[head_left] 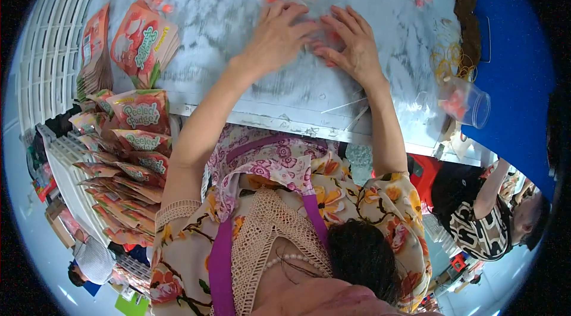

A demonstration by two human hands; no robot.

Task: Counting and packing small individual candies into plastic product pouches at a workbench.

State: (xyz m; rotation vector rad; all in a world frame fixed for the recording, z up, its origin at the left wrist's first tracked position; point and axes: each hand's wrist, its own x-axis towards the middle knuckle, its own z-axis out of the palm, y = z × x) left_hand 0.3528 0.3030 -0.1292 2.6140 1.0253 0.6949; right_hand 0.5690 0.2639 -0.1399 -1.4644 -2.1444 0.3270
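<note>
Left hand and right hand — fingers loosely spread, no grip visible — flank a few blurred red pieces on the desk; a hurried sweep could scatter them, perhaps over the desk's near edge.

Yellow rubber bands lie near a blue panel; a co-worker shows at lower right.
</note>
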